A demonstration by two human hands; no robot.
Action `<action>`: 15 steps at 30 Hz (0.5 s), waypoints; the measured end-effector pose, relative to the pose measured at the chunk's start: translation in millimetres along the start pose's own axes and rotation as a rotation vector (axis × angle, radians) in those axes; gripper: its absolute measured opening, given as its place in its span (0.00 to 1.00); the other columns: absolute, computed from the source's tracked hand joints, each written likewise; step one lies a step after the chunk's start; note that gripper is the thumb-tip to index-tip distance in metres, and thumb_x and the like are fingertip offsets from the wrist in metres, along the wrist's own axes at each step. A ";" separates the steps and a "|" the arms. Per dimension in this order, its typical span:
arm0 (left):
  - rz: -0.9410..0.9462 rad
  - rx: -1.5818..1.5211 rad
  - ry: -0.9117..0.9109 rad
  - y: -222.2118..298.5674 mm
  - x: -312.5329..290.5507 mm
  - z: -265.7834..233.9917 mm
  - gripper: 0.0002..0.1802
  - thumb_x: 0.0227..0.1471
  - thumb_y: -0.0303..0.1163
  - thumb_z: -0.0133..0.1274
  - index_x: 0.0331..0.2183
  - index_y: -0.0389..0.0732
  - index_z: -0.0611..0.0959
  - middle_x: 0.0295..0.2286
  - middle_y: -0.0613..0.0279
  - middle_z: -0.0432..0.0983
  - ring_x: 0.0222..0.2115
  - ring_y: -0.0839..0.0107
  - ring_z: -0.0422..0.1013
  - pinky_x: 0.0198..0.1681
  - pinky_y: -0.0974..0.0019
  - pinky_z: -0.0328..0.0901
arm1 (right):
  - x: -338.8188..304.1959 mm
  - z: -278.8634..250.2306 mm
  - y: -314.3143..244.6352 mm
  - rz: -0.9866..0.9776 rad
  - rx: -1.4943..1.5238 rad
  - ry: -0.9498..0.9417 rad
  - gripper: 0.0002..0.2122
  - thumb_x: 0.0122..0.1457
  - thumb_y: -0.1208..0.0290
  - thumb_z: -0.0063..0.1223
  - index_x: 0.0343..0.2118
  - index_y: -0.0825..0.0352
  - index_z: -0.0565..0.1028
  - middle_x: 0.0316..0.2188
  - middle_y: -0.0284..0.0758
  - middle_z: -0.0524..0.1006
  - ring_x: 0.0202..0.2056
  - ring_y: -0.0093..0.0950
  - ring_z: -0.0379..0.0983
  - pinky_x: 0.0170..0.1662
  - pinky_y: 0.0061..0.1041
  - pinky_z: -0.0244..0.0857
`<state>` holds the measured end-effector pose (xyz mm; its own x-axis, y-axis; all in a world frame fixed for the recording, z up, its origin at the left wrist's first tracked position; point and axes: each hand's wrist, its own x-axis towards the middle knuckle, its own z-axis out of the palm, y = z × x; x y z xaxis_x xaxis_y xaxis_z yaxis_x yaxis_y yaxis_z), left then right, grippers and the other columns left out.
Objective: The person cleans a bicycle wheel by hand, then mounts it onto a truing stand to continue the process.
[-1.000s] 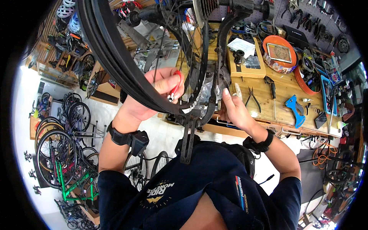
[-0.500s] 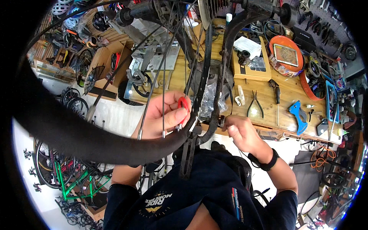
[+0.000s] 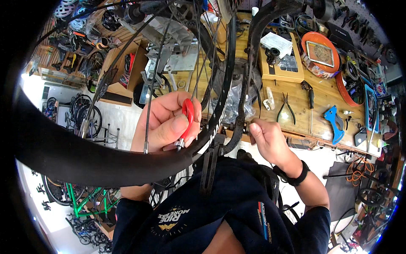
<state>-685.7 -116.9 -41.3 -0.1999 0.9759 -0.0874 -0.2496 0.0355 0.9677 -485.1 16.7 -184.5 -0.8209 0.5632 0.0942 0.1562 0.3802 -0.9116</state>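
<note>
A bicycle wheel is mounted in a black truing stand, its black rim sweeping across the left side. My left hand reaches between the spokes, closed on a red spoke wrench pinched by thumb and fingers. The wrench sits at a silver spoke nipple by the rim. My right hand is curled closed at the right of the stand, next to a small dark knob. Whether its fingers grip that knob is hidden.
On the wooden bench lie pliers, a screwdriver, a blue tool and a cardboard tray. A round orange-rimmed tin stands farther back. A green bicycle frame is at lower left.
My left hand has moved left with the red spoke wrench, and the nearby spokes have shifted left too. My right hand stays by the knob; the view has shifted slightly.
</note>
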 end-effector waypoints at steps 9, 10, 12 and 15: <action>0.000 -0.025 -0.009 -5.3 0.2 -2.4 0.24 0.53 0.46 0.58 0.36 0.34 0.71 0.18 0.65 0.67 0.15 0.83 0.58 0.18 0.79 0.51 | -1.2 -11.8 11.1 -0.084 0.042 -0.165 0.20 0.63 0.55 0.46 0.35 0.74 0.70 0.24 0.49 0.74 0.27 0.48 0.73 0.31 0.39 0.65; -0.001 -0.025 -0.005 -6.7 -0.6 -2.5 0.24 0.53 0.46 0.58 0.36 0.34 0.71 0.18 0.65 0.67 0.15 0.83 0.58 0.18 0.79 0.51 | -3.5 -11.4 10.8 -0.035 0.024 -0.178 0.21 0.63 0.55 0.46 0.35 0.74 0.70 0.25 0.49 0.74 0.27 0.48 0.73 0.31 0.40 0.65; -0.019 -0.025 -0.011 -8.3 -1.6 -4.0 0.24 0.53 0.46 0.58 0.36 0.34 0.71 0.18 0.65 0.67 0.15 0.84 0.57 0.18 0.79 0.51 | -2.4 -10.0 15.5 -0.112 0.053 -0.224 0.21 0.63 0.54 0.45 0.36 0.74 0.69 0.25 0.48 0.74 0.28 0.47 0.73 0.32 0.39 0.66; -0.031 -0.029 -0.018 -6.7 0.1 -5.9 0.24 0.53 0.45 0.59 0.36 0.34 0.71 0.18 0.65 0.67 0.15 0.84 0.57 0.18 0.80 0.51 | -2.1 -7.1 25.2 -0.179 -0.001 -0.380 0.20 0.63 0.54 0.46 0.37 0.74 0.68 0.25 0.46 0.74 0.28 0.45 0.72 0.34 0.37 0.66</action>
<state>-689.6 -118.3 -49.2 -0.1745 0.9782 -0.1126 -0.2832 0.0596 0.9572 -475.5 30.4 -204.8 -0.9794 0.1774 0.0968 -0.0070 0.4487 -0.8937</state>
